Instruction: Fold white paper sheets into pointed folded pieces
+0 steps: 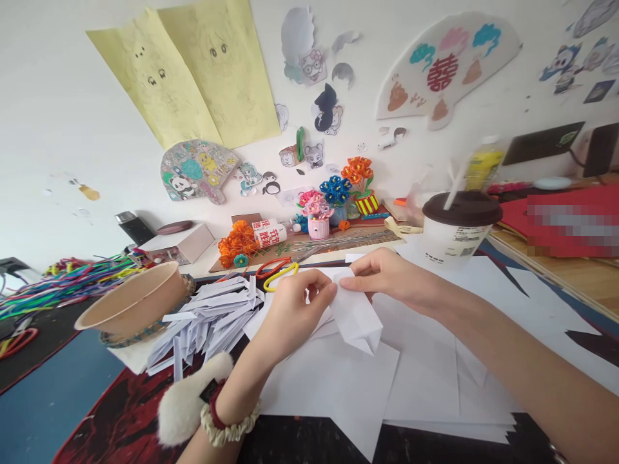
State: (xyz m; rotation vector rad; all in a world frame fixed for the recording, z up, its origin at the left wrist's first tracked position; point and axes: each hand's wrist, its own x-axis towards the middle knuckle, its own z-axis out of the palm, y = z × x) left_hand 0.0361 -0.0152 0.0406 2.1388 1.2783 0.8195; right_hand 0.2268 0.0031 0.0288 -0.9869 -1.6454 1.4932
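Between my two hands is a small folded sheet of white paper (358,316), held up over the desk. My left hand (302,303) pinches its upper left edge between thumb and finger. At its top right, the thumb and fingers of my right hand (382,274) are closed on the same paper. The folded lower end points down toward me, with creases showing. Beneath it lie loose white sheets (329,386), some overlapping. Left of my hands is a heap of narrow folded paper strips (213,322).
Scissors with yellow and red handles (280,274) lie behind my left hand. A lidded drink cup (459,225) with a straw stands at right. At left are a beige bowl (135,299) and colourful pipe cleaners (87,277). Pipe-cleaner flowers (316,209) stand along the wall.
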